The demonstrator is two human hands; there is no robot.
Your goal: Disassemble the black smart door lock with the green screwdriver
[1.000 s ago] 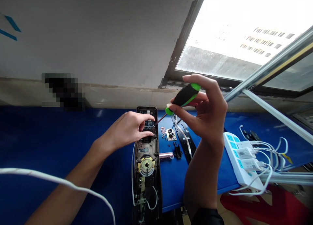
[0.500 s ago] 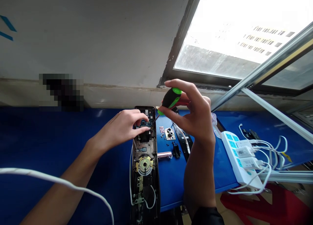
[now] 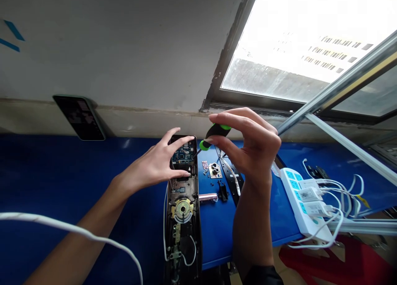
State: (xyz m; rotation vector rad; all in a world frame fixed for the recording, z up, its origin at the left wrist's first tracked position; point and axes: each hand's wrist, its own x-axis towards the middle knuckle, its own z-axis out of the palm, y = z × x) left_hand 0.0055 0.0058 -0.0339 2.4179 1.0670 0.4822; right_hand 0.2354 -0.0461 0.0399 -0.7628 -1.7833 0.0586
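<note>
My right hand (image 3: 248, 140) grips a black and green screwdriver (image 3: 214, 135) between thumb and fingers. Its shaft slants down to the right edge of a blue circuit board (image 3: 182, 153); I cannot tell whether the tip touches a screw. The board sits at the far end of a long black housing (image 3: 183, 186), open on top, with a round metal part (image 3: 182, 209) and thin wires inside. My left hand (image 3: 158, 161) spans the board, fingers spread, thumb over the housing just below the board. It holds nothing.
Right of the housing lie a small plate with a lens-like part (image 3: 215, 170), tiny screws, a black bracket (image 3: 222, 191) and a dark strip with a white cable (image 3: 231, 171). A white power strip (image 3: 305, 206) with plugs stands farther right. A phone (image 3: 80, 117) leans on the wall.
My left fingers have spread apart and lifted off the board, uncovering more of it. My right hand has shifted slightly right and down, and the screwdriver handle tilts lower.
</note>
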